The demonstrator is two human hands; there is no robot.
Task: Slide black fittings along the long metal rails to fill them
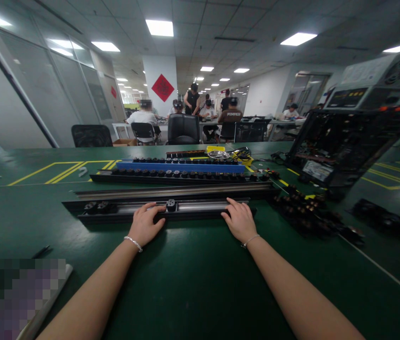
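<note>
A long black rail [200,208] with a shiny metal channel lies crosswise on the green table. My left hand [146,222] rests over the rail left of its middle, fingers stretched and thumb apart. Its fingertips reach the left side of a small black block-like part [170,205] seated in the channel; whether they touch it I cannot tell. At the rail's right end, my right hand [240,219] lies with fingers extended across the edge and thumb apart. Two similar black parts [96,207] sit near the left end of the channel.
Behind lie another dark rail [175,191], a blue rail [182,166] and rows of small black parts. Loose black parts [302,210] are piled at right, near an open computer case [345,146]. A pixelated object [12,302] is front left. Several people are seated or standing beyond.
</note>
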